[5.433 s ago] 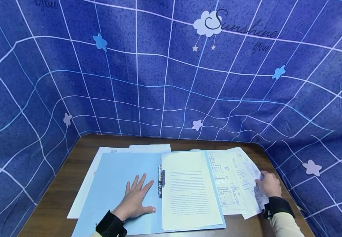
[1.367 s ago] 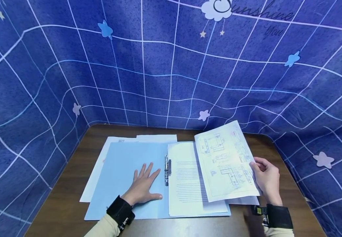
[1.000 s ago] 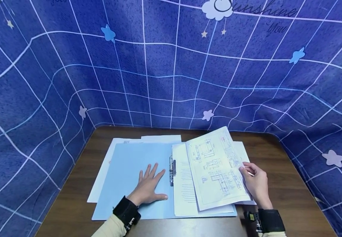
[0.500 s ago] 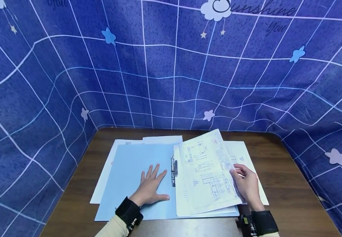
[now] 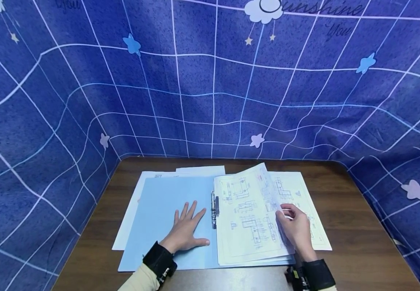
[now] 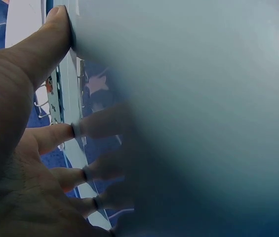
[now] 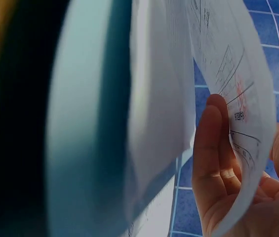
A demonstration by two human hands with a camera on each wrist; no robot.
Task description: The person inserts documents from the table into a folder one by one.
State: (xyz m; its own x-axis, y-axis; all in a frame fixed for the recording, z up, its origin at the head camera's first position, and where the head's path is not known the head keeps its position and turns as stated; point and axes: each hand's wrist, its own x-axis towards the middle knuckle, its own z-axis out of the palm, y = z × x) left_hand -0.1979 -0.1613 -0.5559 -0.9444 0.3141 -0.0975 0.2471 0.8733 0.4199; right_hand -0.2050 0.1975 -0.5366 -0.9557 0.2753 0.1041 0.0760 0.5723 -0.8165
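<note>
A light blue folder (image 5: 166, 210) lies spread on the table, a metal clip (image 5: 214, 209) along its fold. My left hand (image 5: 186, 232) rests with spread fingers on the folder's left cover, its fingertips against the smooth surface in the left wrist view. By its right edge, my right hand (image 5: 297, 226) pinches a sheet with technical drawings (image 5: 246, 218) between thumb and fingers. The drawing sheet (image 7: 250, 89) bows upward along that edge in the right wrist view. It covers the text pages in the folder's right half, its left edge close to the clip.
Another drawing sheet (image 5: 304, 190) lies on the table to the right, partly under the folder. White papers (image 5: 130, 218) stick out beneath the folder at the left and back. The brown table (image 5: 355, 226) meets a blue patterned curtain (image 5: 181, 97) behind.
The right hand picked up the drawing sheet from the right-hand papers and carried it left over the folder's text pages, close to the clip. The left hand stays on the cover.
</note>
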